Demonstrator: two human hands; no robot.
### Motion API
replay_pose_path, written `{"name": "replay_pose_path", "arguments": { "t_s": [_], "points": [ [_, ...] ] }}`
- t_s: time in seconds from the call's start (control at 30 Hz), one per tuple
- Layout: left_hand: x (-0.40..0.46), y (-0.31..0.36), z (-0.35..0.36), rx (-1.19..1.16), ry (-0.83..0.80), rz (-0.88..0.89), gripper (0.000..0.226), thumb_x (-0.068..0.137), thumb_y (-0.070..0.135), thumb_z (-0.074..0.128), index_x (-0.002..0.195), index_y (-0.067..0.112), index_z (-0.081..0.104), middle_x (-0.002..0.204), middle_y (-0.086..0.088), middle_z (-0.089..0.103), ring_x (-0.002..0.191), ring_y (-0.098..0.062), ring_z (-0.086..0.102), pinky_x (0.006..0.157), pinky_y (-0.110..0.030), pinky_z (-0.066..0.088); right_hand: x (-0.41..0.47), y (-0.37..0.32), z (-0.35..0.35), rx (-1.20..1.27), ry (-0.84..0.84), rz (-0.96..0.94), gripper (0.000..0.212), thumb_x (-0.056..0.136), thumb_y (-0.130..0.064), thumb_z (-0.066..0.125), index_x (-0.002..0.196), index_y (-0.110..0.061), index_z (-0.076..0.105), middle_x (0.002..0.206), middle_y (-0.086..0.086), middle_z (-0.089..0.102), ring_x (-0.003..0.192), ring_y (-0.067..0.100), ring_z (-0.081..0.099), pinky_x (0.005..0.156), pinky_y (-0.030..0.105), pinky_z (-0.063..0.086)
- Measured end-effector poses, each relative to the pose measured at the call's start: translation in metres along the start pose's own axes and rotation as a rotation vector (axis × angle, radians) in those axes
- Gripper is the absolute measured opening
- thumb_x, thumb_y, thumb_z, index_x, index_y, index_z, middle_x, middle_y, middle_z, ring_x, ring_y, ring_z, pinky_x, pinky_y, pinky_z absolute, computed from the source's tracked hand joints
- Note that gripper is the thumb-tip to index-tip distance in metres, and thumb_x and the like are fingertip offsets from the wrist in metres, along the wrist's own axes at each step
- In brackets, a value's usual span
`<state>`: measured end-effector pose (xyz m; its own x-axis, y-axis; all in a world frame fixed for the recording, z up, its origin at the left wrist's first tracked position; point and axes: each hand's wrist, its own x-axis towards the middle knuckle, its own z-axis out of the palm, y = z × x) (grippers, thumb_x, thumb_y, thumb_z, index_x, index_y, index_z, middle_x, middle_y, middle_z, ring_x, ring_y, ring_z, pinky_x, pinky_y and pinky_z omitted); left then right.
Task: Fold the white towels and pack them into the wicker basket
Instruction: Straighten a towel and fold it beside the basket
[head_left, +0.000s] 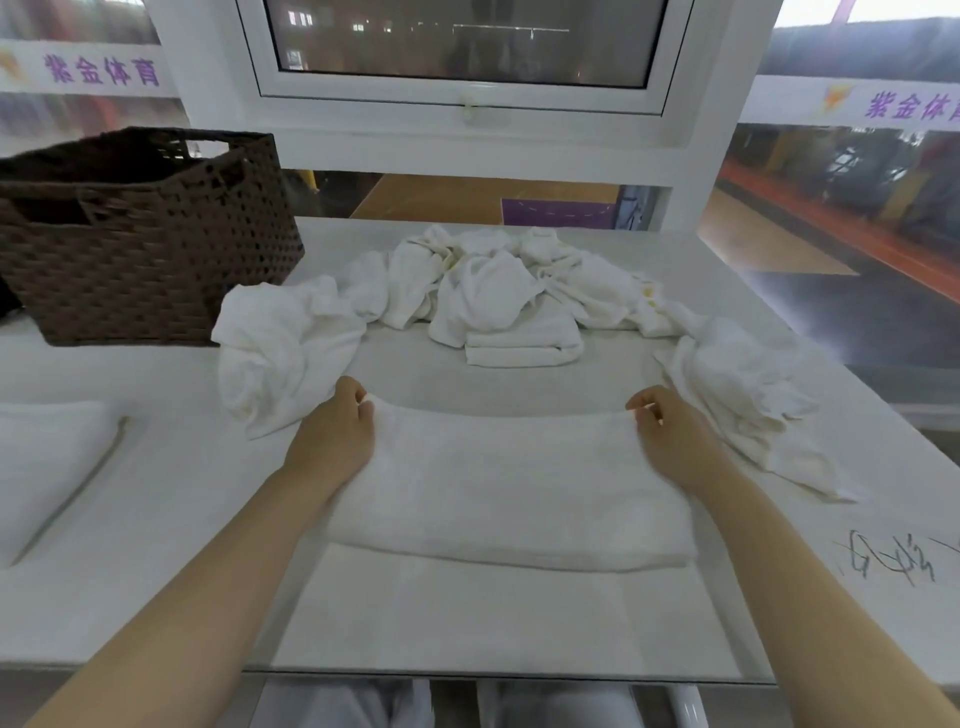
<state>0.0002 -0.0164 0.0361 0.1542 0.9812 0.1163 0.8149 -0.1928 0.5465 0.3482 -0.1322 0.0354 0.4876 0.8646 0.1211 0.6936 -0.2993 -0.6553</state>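
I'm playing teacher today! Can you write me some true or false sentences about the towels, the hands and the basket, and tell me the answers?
1. Both hands pinch the far corners of the towel being folded: the left hand and the right hand. True.
2. The wicker basket sits on the right side of the table. False: it stands at the far left.
3. A heap of crumpled towels lies beyond the hands. True.
4. No towel has been folded yet. False: a small folded stack lies in front of the heap.
5. The basket is bright white. False: it is dark brown.
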Motion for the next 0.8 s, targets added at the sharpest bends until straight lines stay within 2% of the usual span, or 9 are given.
{"name": "replay_pose_path", "arguments": {
  "t_s": [0.13,0.23,0.33,0.4,0.43,0.5,0.6,0.67,0.8],
  "points": [
    [-0.001,-0.006,0.013,0.117,0.032,0.032,0.017,0.103,0.026,0.035,0.104,0.011,0.043,0.077,-0.008,0.059,0.071,-0.027,0.056,0.065,-0.042,0.046,-0.002,0.011,0.010,-0.167,-0.016,-0.050,0.018,0.099,-0.016,0.040,0.106,-0.018,0.057,0.093,0.004,0.062,0.086,0.024,0.057,0.070,0.033,0.041],
    [-0.002,-0.006,0.019,0.219,0.081,0.071,0.020,0.102,0.027,0.037,0.113,0.012,0.043,0.078,-0.005,0.058,0.066,-0.024,0.055,0.058,-0.036,0.043,-0.005,0.017,0.016,-0.266,-0.020,-0.090,0.018,0.100,-0.017,0.040,0.112,-0.017,0.053,0.106,0.007,0.061,0.094,0.028,0.057,0.078,0.038,0.044],
    [-0.006,-0.003,0.017,0.322,0.122,0.156,0.034,0.099,0.025,0.043,0.130,0.011,0.043,0.112,-0.011,0.056,0.087,-0.028,0.056,0.065,-0.039,0.046,-0.013,0.012,0.010,-0.372,0.013,-0.120,0.029,0.099,-0.017,0.044,0.127,-0.017,0.049,0.123,0.008,0.055,0.106,0.031,0.056,0.084,0.042,0.047],
    [-0.012,0.008,0.015,0.310,0.146,0.247,0.039,0.098,0.022,0.046,0.135,0.009,0.045,0.130,-0.012,0.051,0.107,-0.030,0.052,0.082,-0.042,0.047,-0.021,-0.001,0.006,-0.365,0.079,-0.208,0.036,0.097,-0.014,0.048,0.133,-0.016,0.049,0.133,0.007,0.054,0.116,0.030,0.052,0.093,0.043,0.044],
    [-0.016,0.017,0.014,0.264,0.114,0.295,0.040,0.099,0.023,0.045,0.137,0.009,0.046,0.137,-0.010,0.049,0.118,-0.029,0.049,0.093,-0.041,0.043,-0.028,-0.013,0.005,-0.325,0.060,-0.254,0.038,0.098,-0.016,0.049,0.135,-0.017,0.049,0.137,0.005,0.054,0.120,0.029,0.050,0.098,0.041,0.040],
    [-0.027,0.035,0.017,0.195,-0.076,0.391,0.046,0.101,0.032,0.038,0.144,0.014,0.042,0.150,-0.005,0.040,0.137,-0.024,0.036,0.111,-0.036,0.028,-0.046,-0.035,0.011,-0.235,-0.134,-0.307,0.043,0.101,-0.028,0.047,0.143,-0.022,0.043,0.147,-0.001,0.047,0.133,0.022,0.041,0.110,0.033,0.028],
    [-0.040,0.041,0.031,0.289,-0.361,0.446,0.060,0.102,0.051,0.029,0.155,0.026,0.019,0.164,0.002,0.011,0.150,-0.016,0.006,0.121,-0.033,0.006,-0.066,-0.044,0.032,-0.393,-0.422,-0.376,0.058,0.101,-0.052,0.035,0.154,-0.032,0.022,0.163,-0.006,0.017,0.150,0.016,0.014,0.121,0.032,0.006],
    [-0.044,0.030,0.037,0.359,-0.412,0.412,0.067,0.098,0.060,0.021,0.156,0.031,0.007,0.164,0.008,-0.002,0.150,-0.011,-0.005,0.122,-0.033,-0.002,-0.071,-0.032,0.040,-0.483,-0.456,-0.363,0.062,0.099,-0.060,0.025,0.155,-0.036,0.013,0.165,-0.007,0.003,0.152,0.016,0.001,0.123,0.036,-0.001],
    [-0.048,0.008,0.032,0.368,-0.416,0.392,0.071,0.093,0.063,0.016,0.156,0.035,-0.002,0.162,0.015,-0.012,0.148,-0.004,-0.013,0.120,-0.027,-0.008,-0.077,-0.007,0.031,-0.515,-0.407,-0.286,0.067,0.096,-0.064,0.016,0.156,-0.037,0.007,0.165,-0.010,-0.004,0.151,0.012,-0.004,0.122,0.033,-0.005]
  ]
}}
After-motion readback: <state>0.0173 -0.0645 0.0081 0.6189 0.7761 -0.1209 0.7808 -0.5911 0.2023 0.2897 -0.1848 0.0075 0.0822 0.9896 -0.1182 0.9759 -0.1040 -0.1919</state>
